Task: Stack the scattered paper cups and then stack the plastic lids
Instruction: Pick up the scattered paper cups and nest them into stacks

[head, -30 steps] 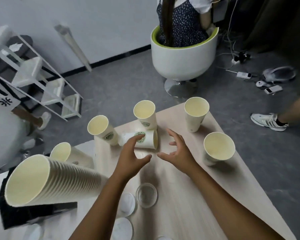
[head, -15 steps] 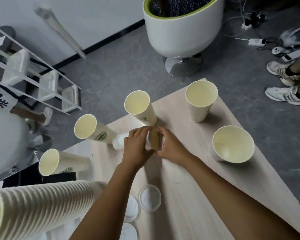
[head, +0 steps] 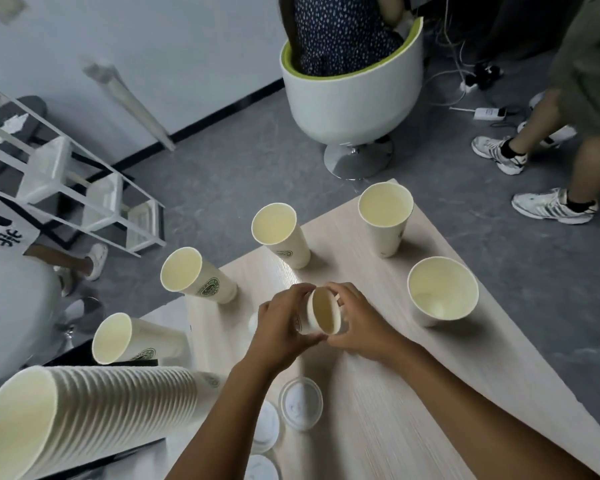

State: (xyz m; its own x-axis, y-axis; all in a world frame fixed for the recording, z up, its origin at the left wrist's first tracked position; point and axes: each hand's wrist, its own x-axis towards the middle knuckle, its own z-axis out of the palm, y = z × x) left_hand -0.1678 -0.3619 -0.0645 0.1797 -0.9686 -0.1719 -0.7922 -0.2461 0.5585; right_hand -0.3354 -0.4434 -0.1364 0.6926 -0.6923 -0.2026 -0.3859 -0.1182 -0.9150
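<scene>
— Pale wood-grain worktop (head: 378,393) fills the lower right of the frame. What is on it?

— Five cream paper cups stand upright and apart in an arc: one at upper right (head: 386,220), one at centre right (head: 442,292), one at upper centre (head: 281,235), one left of centre (head: 196,280) and one at lower left (head: 132,339). A long stack of cream paper cups (head: 94,417) lies on its side in the lower left corner.

— And the hands?

— At the centre, both meet on a tipped cream paper cup (head: 323,316), its mouth turned toward the right of the frame. The left hand (head: 283,329) curls its fingers round the cup's body; the right hand (head: 359,323) wraps round the rim, fingers bent over the top edge.

— Any lids?

— A clear round plastic lid (head: 300,403) lies flat at lower centre, just beside the left forearm. More white round plastic lids (head: 267,427) lie below it, partly hidden by that arm.
</scene>
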